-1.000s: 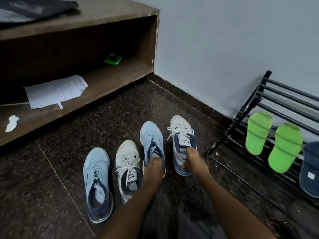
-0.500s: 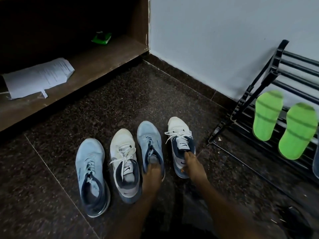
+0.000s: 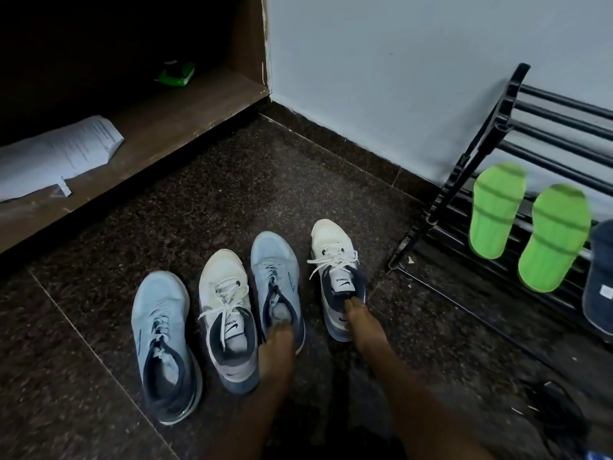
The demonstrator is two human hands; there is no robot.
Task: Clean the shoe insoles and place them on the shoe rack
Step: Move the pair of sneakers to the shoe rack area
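Four sneakers stand in a row on the dark floor. My left hand [image 3: 277, 338] grips the heel collar of the right light blue shoe [image 3: 275, 260], fingers curled into its opening. My right hand [image 3: 360, 318] grips the heel of the right white shoe [image 3: 331, 240], fingertips hidden inside it. Left of them stand the other white shoe [image 3: 222, 280] and the other blue shoe [image 3: 159, 313], untouched. Two green insoles [image 3: 496, 210] [image 3: 554, 237] and a dark blue insole [image 3: 600, 280] lean on the black shoe rack [image 3: 510, 94] at the right.
A wooden shelf [image 3: 166, 127] runs along the left, holding a sheet of paper [image 3: 56, 154] and a small green object [image 3: 175, 74]. A pale wall stands behind the rack. Something dark and black [image 3: 560, 413] lies on the floor at the lower right.
The view has tilted down and toward the shoes. Both hands stay on the heels of the same two shoes, which have hardly shifted.
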